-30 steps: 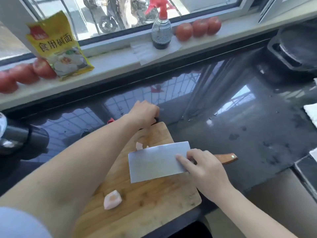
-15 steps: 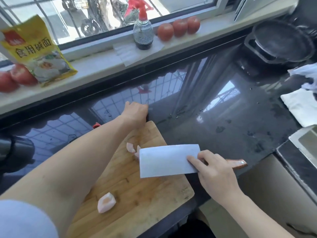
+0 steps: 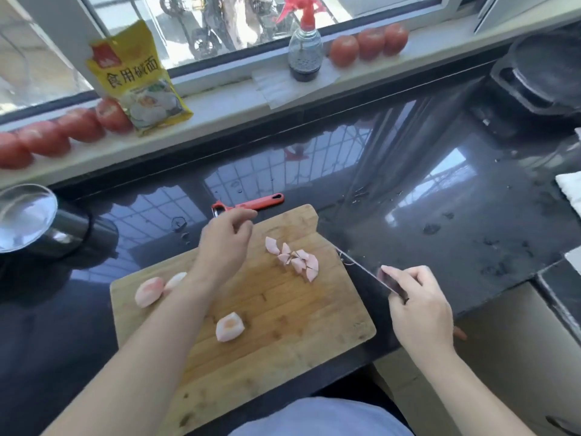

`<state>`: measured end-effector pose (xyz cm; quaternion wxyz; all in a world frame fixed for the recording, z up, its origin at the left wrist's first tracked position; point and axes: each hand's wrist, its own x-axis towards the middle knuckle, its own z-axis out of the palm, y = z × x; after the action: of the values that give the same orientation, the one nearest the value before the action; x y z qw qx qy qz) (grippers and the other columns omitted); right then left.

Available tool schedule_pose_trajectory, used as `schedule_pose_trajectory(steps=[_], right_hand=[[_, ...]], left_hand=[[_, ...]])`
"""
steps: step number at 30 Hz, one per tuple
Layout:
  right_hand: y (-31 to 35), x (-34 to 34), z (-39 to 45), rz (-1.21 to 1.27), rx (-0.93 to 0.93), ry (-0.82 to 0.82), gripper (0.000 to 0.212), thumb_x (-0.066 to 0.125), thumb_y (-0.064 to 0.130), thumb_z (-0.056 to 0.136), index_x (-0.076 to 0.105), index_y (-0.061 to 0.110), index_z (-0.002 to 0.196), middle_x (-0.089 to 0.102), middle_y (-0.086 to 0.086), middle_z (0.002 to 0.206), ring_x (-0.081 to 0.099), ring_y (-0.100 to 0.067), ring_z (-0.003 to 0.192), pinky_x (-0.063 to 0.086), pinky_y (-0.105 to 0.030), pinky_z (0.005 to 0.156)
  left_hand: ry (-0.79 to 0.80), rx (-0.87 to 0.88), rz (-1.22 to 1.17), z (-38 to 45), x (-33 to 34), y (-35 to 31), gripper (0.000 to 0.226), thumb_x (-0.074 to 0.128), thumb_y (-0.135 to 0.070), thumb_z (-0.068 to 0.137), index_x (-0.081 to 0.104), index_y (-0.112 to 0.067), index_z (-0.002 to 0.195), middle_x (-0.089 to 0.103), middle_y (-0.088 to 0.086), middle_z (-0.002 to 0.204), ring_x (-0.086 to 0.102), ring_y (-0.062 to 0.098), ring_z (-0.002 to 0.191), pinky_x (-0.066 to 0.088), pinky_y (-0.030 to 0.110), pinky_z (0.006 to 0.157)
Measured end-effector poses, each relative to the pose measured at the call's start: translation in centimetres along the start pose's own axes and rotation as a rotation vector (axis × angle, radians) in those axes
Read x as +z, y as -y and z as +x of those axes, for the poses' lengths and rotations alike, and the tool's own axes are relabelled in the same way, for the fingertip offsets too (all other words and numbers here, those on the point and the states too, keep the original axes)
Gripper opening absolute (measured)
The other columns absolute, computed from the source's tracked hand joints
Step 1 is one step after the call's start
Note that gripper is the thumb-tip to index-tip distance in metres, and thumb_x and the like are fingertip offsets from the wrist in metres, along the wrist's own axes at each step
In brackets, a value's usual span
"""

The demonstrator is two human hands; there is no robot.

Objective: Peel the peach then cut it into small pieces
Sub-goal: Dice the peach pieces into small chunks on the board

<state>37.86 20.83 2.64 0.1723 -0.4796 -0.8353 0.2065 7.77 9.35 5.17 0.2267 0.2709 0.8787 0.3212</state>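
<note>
Glossy black countertop (image 3: 440,234), bamboo board (image 3: 283,335)

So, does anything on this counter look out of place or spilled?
Mostly tidy. The dark counter has wet smears and droplets to the right of the cutting board. The red peeler lies on the counter behind the board, not put away.

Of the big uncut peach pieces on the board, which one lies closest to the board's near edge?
The lone chunk in the board's middle, right of the left forearm. The other two big pieces lie together by the left edge, farther back.
</note>
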Motion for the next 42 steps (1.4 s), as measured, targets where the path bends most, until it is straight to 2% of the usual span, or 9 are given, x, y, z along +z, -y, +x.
schedule_pose_trajectory(steps=[3,6,11,14,20,29,32,37,42], right_hand=[[2.2,0.7,-0.9,0.096,0.038,0.097,0.031,0.067,0.001,0.091,0.077,0.022,0.111,0.052,0.007,0.084,0.051,-0.011,0.071,0.045,-0.03,0.057],[4.8,1.8,-2.3,0.211,0.148,0.279,0.014,0.06,0.01,0.097,0.073,0.015,0.094,0.056,0.004,0.085,0.055,-0.003,0.082,0.04,-0.013,0.063],[8.8,2.8,-5.1,0.177,0.106,0.532,0.04,0.054,0.015,0.098,0.043,0.025,0.061,0.049,0.006,0.063,0.045,-0.011,0.061,0.033,-0.03,0.057],[9.6,3.4,-6.4,0.109,0.008,0.612,0.033,0.049,0.016,0.099,0.044,0.013,0.067,0.049,0.003,0.059,0.043,-0.015,0.057,0.031,-0.034,0.055],[9.9,3.3,-7.6,0.087,-0.176,0.568,0.047,0.051,0.014,0.098,0.028,0.034,0.062,0.044,0.008,0.055,0.046,-0.017,0.057,0.033,-0.03,0.053],[9.3,3.3,-7.8,0.019,-0.196,0.604,0.042,0.049,0.014,0.098,0.031,0.024,0.062,0.049,0.003,0.056,0.053,-0.021,0.056,0.038,-0.038,0.052],[9.2,3.1,-8.1,0.002,-0.208,0.621,0.041,0.05,0.016,0.098,0.031,0.023,0.062,0.054,-0.001,0.057,0.056,-0.025,0.057,0.044,-0.044,0.055],[9.2,2.9,-8.5,-0.013,-0.332,0.61,0.05,0.052,0.011,0.093,0.023,0.035,0.06,0.034,0.011,0.051,0.04,-0.019,0.05,0.028,-0.03,0.046],[8.3,3.5,-8.7,-0.073,-0.296,0.63,0.032,0.048,0.016,0.093,0.033,0.027,0.067,0.041,0.004,0.054,0.046,-0.027,0.053,0.037,-0.041,0.05]], left_hand=[[-0.014,-0.211,0.012,-5.9,-3.0,4.2,0.02,0.056,-0.017,0.102,0.073,-0.026,0.107,0.07,-0.005,0.099,0.063,0.014,0.09,0.036,0.008,0.064],[0.051,-0.375,-0.001,-11.2,-2.4,7.4,0.012,0.058,-0.021,0.102,0.069,-0.023,0.106,0.067,-0.005,0.1,0.059,0.013,0.091,0.036,0.013,0.065],[0.064,-0.608,-0.325,-13.0,1.5,9.7,0.028,0.065,-0.033,0.095,0.062,-0.019,0.119,0.071,0.004,0.111,0.069,0.028,0.101,0.056,0.048,0.095],[0.014,-0.591,-0.33,-12.9,2.5,9.4,0.009,0.068,-0.029,0.093,0.062,-0.024,0.098,0.072,0.005,0.102,0.068,0.024,0.09,0.054,0.038,0.077],[0.111,-0.822,-0.579,-14.3,3.1,8.8,0.021,0.072,-0.023,0.096,0.057,-0.01,0.091,0.074,0.015,0.102,0.077,0.028,0.083,0.066,0.04,0.073],[0.215,-0.848,-0.626,-14.6,3.5,8.1,0.023,0.07,-0.021,0.098,0.054,-0.009,0.109,0.078,0.016,0.091,0.079,0.028,0.078,0.066,0.039,0.07],[0.208,-0.833,-0.621,-14.7,4.0,8.2,0.02,0.07,-0.02,0.098,0.055,-0.01,0.108,0.078,0.016,0.092,0.079,0.027,0.078,0.066,0.043,0.074],[0.197,-0.77,-0.65,-15.3,4.8,7.6,0.019,0.064,-0.02,0.099,0.053,-0.006,0.106,0.078,0.015,0.086,0.079,0.026,0.076,0.066,0.045,0.073],[0.159,-0.692,-0.606,-15.5,5.2,7.6,0.018,0.064,-0.02,0.098,0.05,-0.008,0.096,0.077,0.016,0.081,0.078,0.026,0.071,0.066,0.049,0.071]])
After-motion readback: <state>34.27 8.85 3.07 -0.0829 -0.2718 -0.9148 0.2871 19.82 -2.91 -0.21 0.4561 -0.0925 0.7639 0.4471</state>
